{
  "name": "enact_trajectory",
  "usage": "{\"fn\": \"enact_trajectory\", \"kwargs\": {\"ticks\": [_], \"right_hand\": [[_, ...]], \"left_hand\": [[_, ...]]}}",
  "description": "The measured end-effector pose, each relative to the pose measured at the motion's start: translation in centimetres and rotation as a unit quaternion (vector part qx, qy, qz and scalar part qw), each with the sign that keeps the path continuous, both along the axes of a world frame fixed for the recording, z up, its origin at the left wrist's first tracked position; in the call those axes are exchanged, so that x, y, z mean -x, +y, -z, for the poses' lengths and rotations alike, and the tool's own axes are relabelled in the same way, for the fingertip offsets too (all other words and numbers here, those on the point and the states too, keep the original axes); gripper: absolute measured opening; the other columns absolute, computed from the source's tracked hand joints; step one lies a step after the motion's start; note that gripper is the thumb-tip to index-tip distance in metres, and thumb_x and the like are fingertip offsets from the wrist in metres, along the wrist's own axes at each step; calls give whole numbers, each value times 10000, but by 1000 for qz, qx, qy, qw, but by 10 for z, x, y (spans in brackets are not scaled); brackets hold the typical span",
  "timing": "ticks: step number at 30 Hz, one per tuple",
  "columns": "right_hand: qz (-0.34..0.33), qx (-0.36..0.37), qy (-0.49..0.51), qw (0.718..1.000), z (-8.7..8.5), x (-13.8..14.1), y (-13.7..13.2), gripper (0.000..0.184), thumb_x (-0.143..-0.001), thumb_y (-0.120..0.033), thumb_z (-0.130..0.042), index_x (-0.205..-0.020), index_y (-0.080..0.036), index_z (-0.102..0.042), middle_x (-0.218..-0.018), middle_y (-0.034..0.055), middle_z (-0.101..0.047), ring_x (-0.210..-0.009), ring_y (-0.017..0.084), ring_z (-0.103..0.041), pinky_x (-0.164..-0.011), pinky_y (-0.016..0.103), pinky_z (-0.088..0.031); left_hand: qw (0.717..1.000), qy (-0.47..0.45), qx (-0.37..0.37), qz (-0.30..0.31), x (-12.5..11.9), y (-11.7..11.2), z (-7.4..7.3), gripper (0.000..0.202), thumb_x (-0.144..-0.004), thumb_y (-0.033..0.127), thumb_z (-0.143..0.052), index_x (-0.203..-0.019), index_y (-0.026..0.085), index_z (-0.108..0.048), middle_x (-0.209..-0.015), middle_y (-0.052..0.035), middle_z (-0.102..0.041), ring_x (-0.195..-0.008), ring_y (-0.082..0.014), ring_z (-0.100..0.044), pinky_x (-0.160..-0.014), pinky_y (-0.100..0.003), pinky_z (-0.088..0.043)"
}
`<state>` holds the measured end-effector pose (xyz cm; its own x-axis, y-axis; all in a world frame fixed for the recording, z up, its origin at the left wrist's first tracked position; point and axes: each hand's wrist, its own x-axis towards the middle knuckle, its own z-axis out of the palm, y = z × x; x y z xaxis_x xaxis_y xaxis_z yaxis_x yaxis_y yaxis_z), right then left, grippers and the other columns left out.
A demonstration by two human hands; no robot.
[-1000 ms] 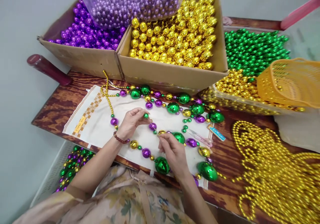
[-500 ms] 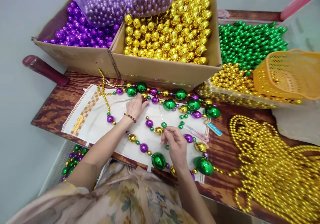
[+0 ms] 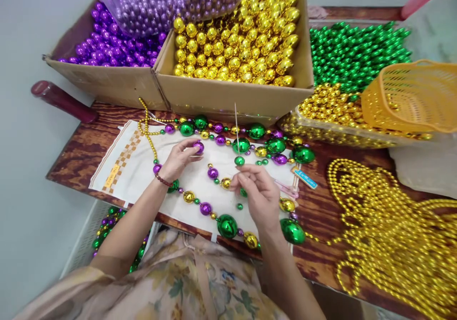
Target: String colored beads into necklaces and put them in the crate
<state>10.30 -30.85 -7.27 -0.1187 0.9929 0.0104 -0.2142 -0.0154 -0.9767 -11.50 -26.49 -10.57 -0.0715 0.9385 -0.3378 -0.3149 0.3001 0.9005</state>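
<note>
Between the fingertips of my left hand (image 3: pixel 174 164) is a shiny purple bead (image 3: pixel 198 147), held over the white towel (image 3: pixel 132 167). My right hand (image 3: pixel 262 196) pinches a long thin needle (image 3: pixel 236 125), its tip pointing up. A small green bead (image 3: pixel 239 160) sits low on the needle, just above the fingers. A short run of beads, with a purple one (image 3: pixel 213 173) and a gold one (image 3: pixel 225 183), lies beside my right fingers. Around both hands curves a strand of larger beads, with a big green bead (image 3: pixel 227 226) at the front.
Cardboard boxes of purple beads (image 3: pixel 117 48) and gold beads (image 3: pixel 233 63) stand behind the towel. At right are green beads (image 3: pixel 357 53), a yellow basket (image 3: pixel 410 96) and piled gold bead chains (image 3: pixel 392 234). Pink scissors (image 3: pixel 287 189) and a maroon bottle (image 3: pixel 64 102) rest on the table.
My left hand has drawn back toward me from the far strand, now with a purple bead. My right hand has risen slightly and moved right, turning the needle more upright.
</note>
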Motion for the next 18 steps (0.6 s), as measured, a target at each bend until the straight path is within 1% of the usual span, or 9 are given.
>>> {"fn": "enact_trajectory", "kwargs": {"ticks": [3,6,8,12,15,18], "right_hand": [[-43,-52,2,998,-19,8,23,74,-903,-229,-612,-970,-200,-616,-687,-25,-681,-594,110,-637,-550,228,-487],[-53,-80,-1,995,-27,15,42,74,-898,-253,-635,-949,-201,-622,-692,-33,-681,-626,117,-656,-620,258,-529],[-44,-96,-1,994,-26,18,49,85,-894,-272,-648,-936,-203,-623,-688,-36,-679,-644,125,-667,-657,280,-545],[-42,-116,21,992,-21,23,55,71,-891,-261,-653,-935,-210,-631,-683,-38,-686,-643,133,-673,-683,303,-555],[-76,-112,64,989,-16,34,63,80,-877,-266,-666,-921,-209,-630,-672,-40,-687,-621,130,-667,-686,309,-560],[-116,-90,104,984,-8,50,72,140,-865,-324,-682,-918,-211,-617,-655,-47,-671,-609,131,-660,-717,328,-567]], "left_hand": [[999,-43,-2,-11,-1,-6,-11,407,-688,284,-825,-1062,173,-708,-940,-40,-702,-837,-147,-671,-748,-278,-550],[998,-68,-5,-15,1,-8,-18,383,-706,278,-823,-1061,179,-718,-942,-40,-713,-805,-141,-693,-685,-233,-530],[996,-86,-7,-18,3,-9,-20,372,-714,274,-818,-1061,180,-721,-939,-37,-718,-789,-135,-701,-683,-224,-531],[993,-114,0,-20,3,-9,-19,365,-712,284,-820,-1046,178,-718,-953,-40,-726,-777,-142,-711,-721,-252,-554],[992,-121,8,-27,0,-7,-17,348,-722,277,-812,-1037,170,-710,-944,-45,-730,-780,-148,-712,-724,-260,-556],[991,-125,-1,-38,0,-6,-15,300,-748,256,-793,-1022,171,-705,-935,-43,-732,-799,-146,-706,-755,-278,-557]]}}
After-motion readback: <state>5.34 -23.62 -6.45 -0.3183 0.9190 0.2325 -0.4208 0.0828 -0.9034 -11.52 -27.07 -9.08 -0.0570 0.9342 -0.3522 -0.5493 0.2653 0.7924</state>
